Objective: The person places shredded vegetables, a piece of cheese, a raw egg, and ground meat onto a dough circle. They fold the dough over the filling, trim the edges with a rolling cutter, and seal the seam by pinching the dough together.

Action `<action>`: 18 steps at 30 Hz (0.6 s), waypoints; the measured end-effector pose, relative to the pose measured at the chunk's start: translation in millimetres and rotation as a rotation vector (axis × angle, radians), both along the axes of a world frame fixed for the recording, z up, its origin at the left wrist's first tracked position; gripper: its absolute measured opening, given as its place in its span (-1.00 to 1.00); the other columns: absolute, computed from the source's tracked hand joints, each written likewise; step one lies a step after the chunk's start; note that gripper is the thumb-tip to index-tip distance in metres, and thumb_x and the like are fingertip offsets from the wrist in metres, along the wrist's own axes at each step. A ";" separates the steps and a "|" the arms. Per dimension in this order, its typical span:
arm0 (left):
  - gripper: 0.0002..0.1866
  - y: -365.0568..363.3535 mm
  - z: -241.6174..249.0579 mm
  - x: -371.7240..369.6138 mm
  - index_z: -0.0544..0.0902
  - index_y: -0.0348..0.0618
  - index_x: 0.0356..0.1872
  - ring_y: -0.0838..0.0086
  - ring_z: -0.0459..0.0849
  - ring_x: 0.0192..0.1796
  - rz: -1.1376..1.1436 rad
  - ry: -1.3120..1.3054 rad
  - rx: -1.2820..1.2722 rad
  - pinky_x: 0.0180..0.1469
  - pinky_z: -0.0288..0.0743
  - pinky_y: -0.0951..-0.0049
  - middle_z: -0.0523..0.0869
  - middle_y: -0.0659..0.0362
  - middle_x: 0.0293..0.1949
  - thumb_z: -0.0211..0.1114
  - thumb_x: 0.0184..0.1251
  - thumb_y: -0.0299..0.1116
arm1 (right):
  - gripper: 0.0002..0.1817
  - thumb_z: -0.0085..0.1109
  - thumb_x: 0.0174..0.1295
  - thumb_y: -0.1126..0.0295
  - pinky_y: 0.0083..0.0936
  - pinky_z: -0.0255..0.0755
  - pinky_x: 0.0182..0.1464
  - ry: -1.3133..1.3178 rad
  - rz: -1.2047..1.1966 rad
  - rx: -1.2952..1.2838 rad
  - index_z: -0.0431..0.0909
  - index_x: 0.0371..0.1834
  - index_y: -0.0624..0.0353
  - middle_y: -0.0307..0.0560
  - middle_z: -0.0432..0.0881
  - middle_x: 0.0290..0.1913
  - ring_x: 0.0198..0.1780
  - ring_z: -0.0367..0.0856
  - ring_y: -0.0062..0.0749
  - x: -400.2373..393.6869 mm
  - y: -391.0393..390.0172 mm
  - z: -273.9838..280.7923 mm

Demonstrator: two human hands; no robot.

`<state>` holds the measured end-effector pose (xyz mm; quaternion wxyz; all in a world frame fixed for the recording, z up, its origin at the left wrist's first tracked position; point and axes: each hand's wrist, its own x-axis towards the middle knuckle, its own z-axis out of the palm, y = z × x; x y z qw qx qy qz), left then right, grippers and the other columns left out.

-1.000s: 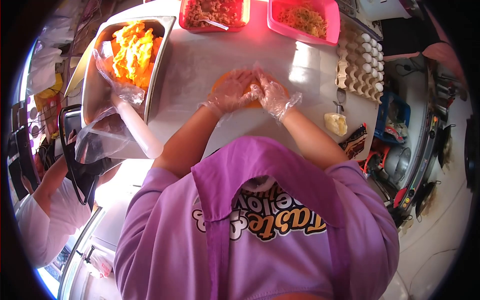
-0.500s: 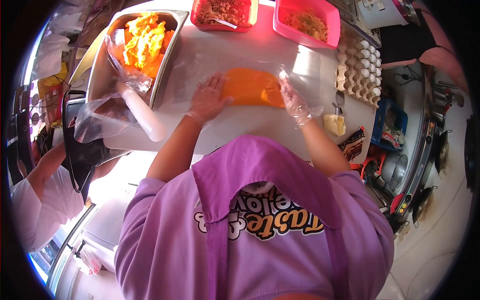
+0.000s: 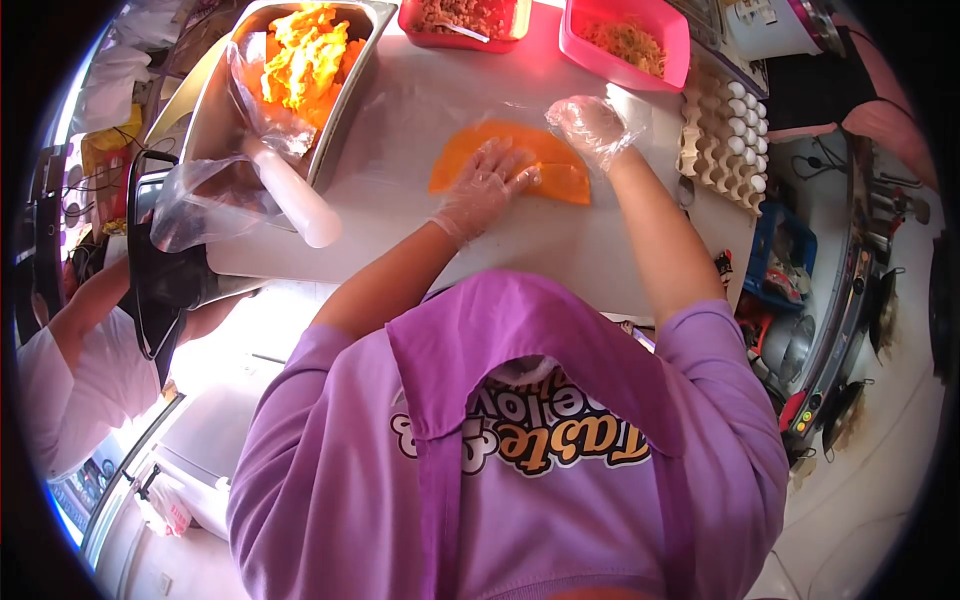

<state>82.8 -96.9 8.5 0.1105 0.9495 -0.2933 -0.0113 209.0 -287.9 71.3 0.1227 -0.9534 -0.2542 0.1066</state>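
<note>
since half a second ago the right hand (image 3: pixel 592 128) has lifted off the orange dough sheet (image 3: pixel 512 160) and now hovers at its far right edge, fingers loosely curled and grasping nothing, while the left hand (image 3: pixel 487 190) has slid onto the sheet's middle and presses it flat with fingers spread. both hands wear thin, crinkled clear plastic gloves. the sheet is smooth, flat and roughly half-round, lying on a clear plastic film near the middle of the pale desk (image 3: pixel 520 250).

at the desk's far left corner sits one rectangular metal tray (image 3: pixel 220 110) holding a heap of bright orange dough, with a white rolling pin (image 3: pixel 292 198) leaning over its near rim and loose clear plastic bunched beside it. along the far edge stand two pink plastic tubs: the left tub (image 3: pixel 462 16) holds a brownish minced filling and a spoon, the right tub (image 3: pixel 628 40) holds pale shredded filling. at the right edge lies one cardboard egg carton (image 3: pixel 722 130) with white eggs in its far cups. another person's arm (image 3: pixel 80 310) shows off the desk's left edge.
</note>
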 end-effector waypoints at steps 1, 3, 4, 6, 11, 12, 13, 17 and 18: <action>-0.48 0.0 -0.2 1.8 0.34 0.17 0.33 0.21 0.01 0.50 -0.001 -0.002 -0.001 0.48 -0.17 0.17 0.21 0.17 0.42 -0.04 0.31 -0.42 | -0.77 0.00 0.19 0.21 -0.15 0.45 -0.13 -0.004 -0.006 0.035 0.63 -0.38 0.04 0.01 0.64 -0.31 -0.18 0.58 0.01 0.3 -0.4 4.6; -0.48 -0.9 -0.3 5.6 0.31 0.26 0.35 0.23 -0.02 0.51 -0.010 -0.012 0.071 0.49 -0.22 0.17 0.18 0.19 0.44 -0.07 0.36 -0.36 | -0.78 0.01 0.19 0.23 -0.15 0.45 -0.11 -0.043 0.011 0.036 0.64 -0.36 0.04 0.01 0.64 -0.30 -0.18 0.58 0.01 -0.6 -0.2 12.9; -0.48 -1.3 -3.3 7.8 0.31 0.26 0.35 0.23 -0.02 0.51 -0.013 -0.015 0.069 0.49 -0.22 0.17 0.18 0.19 0.44 -0.07 0.36 -0.36 | -0.78 0.02 0.20 0.24 -0.15 0.44 -0.10 -0.077 0.028 0.038 0.65 -0.34 0.05 0.00 0.64 -0.30 -0.17 0.58 0.00 -1.1 -0.4 16.6; -0.48 -1.0 -9.5 9.5 0.35 0.15 0.32 0.20 0.03 0.49 -0.027 -0.025 -0.013 0.49 -0.16 0.16 0.19 0.18 0.43 -0.04 0.30 -0.42 | -0.78 0.03 0.20 0.25 -0.15 0.44 -0.09 -0.081 0.026 0.051 0.65 -0.32 0.05 -0.01 0.65 -0.29 -0.17 0.58 -0.01 -1.7 -0.3 23.3; -0.48 -0.9 -4.9 9.2 0.36 0.13 0.31 0.18 0.06 0.48 -0.026 -0.017 -0.044 0.48 -0.13 0.16 0.22 0.16 0.40 -0.02 0.29 -0.42 | -0.77 0.03 0.20 0.24 -0.16 0.43 -0.06 -0.102 0.040 0.039 0.67 -0.28 0.04 -0.01 0.65 -0.28 -0.15 0.58 -0.03 -2.0 0.8 36.2; -0.48 -0.9 -6.7 8.6 0.36 0.12 0.31 0.17 0.07 0.47 -0.020 -0.034 -0.047 0.48 -0.12 0.16 0.23 0.15 0.40 -0.02 0.28 -0.42 | -0.76 0.01 0.21 0.23 -0.16 0.42 -0.05 -0.104 0.042 0.034 0.67 -0.28 0.03 -0.01 0.65 -0.27 -0.14 0.58 -0.04 -2.9 1.3 39.2; -0.48 -0.7 -6.8 8.2 0.36 0.12 0.31 0.17 0.07 0.47 -0.021 -0.034 -0.046 0.48 -0.12 0.16 0.23 0.15 0.40 -0.02 0.28 -0.42 | -0.75 0.00 0.22 0.22 -0.17 0.42 -0.04 -0.107 0.044 0.028 0.67 -0.28 0.03 -0.02 0.65 -0.27 -0.13 0.58 -0.04 -4.2 1.8 41.0; -0.48 1.0 -7.0 6.4 0.36 0.08 0.31 0.12 0.09 0.46 -0.028 -0.061 -0.055 0.48 -0.11 0.14 0.23 0.12 0.40 -0.01 0.28 -0.42 | -0.73 -0.04 0.24 0.20 -0.18 0.40 -0.02 -0.098 0.029 0.033 0.67 -0.29 0.03 -0.03 0.64 -0.25 -0.13 0.57 -0.05 -12.7 4.6 47.3; -0.48 1.8 -7.1 5.8 0.36 0.06 0.31 0.11 0.10 0.46 -0.031 -0.072 -0.054 0.48 -0.11 0.14 0.24 0.10 0.39 -0.01 0.27 -0.43 | -0.74 -0.02 0.24 0.21 -0.19 0.41 -0.04 -0.112 0.029 0.054 0.66 -0.30 0.07 -0.03 0.63 -0.29 -0.16 0.58 -0.06 -15.3 4.8 49.2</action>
